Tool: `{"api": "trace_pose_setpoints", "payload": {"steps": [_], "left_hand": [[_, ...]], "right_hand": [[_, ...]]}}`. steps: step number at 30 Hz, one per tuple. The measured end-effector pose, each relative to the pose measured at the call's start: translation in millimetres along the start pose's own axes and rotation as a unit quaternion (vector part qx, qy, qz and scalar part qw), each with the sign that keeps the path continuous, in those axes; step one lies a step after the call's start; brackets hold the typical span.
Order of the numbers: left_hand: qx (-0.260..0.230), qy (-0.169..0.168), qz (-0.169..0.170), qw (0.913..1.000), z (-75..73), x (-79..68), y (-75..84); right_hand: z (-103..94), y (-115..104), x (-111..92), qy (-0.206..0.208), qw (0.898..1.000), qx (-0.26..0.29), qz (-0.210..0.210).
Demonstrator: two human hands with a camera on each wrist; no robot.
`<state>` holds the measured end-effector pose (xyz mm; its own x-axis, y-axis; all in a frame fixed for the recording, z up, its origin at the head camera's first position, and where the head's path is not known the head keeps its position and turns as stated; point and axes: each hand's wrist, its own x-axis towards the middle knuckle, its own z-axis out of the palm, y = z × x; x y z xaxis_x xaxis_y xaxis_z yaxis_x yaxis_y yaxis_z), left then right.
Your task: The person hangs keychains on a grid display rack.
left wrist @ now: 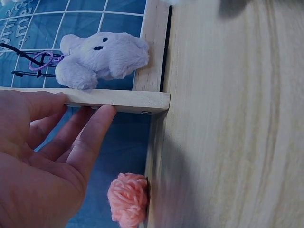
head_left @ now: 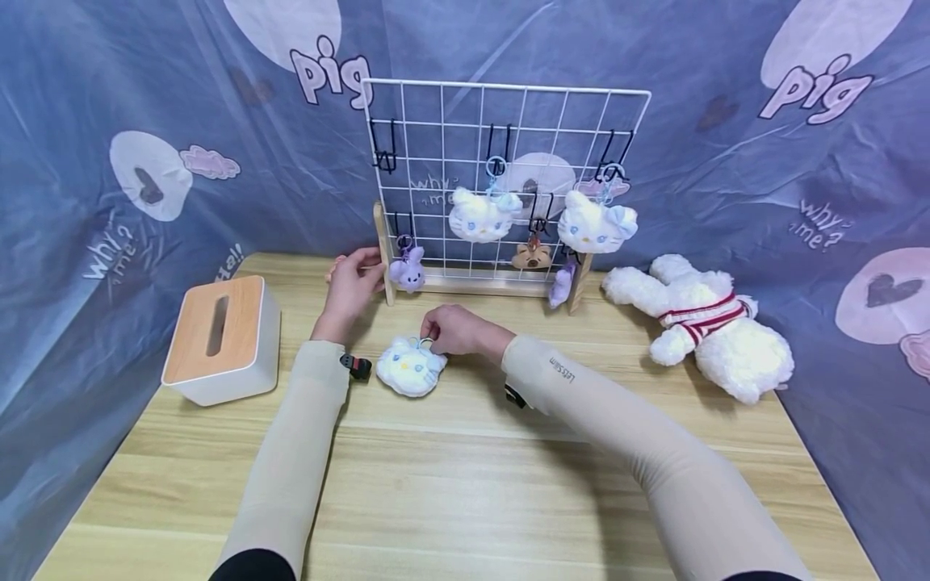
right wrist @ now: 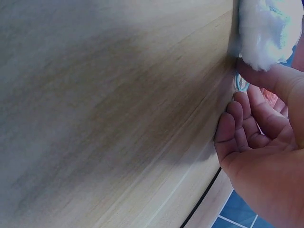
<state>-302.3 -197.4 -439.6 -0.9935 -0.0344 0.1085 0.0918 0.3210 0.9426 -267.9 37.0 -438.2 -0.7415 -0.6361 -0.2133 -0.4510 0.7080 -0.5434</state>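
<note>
My left hand [head_left: 354, 282] holds the left wooden post [left wrist: 118, 98] of a white grid rack, thumb on one side and fingertips on the other. A purple bunny plush keychain [head_left: 408, 270] hangs from a black hook right beside that post. On the table in front of the rack lies a white cat-head plush keychain [head_left: 410, 367], face up. My right hand [head_left: 465, 331] pinches its light blue ring [right wrist: 241, 83] between thumb and finger, the other fingers curled against the tabletop. In the right wrist view the plush sits just above my thumb.
On the rack's wire grid [head_left: 465, 89] hang two more white cat plushes, a brown plush [head_left: 533, 256] and another purple one [head_left: 562, 285]. A tissue box [head_left: 218, 339] stands left. A white stuffed toy [head_left: 705, 323] lies right. Behind the left post is a pink yarn ball [left wrist: 128, 199].
</note>
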Motion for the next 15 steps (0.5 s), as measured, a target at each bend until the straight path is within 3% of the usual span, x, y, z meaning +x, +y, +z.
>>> {"api": "trace_pose_setpoints", "payload": {"steps": [15], "left_hand": [[-0.003,0.000,0.003,1.0000,-0.3,0.6,-0.8]], "right_hand": [[-0.4,-0.1,-6.8,0.018,1.000,0.009,-0.002]]}}
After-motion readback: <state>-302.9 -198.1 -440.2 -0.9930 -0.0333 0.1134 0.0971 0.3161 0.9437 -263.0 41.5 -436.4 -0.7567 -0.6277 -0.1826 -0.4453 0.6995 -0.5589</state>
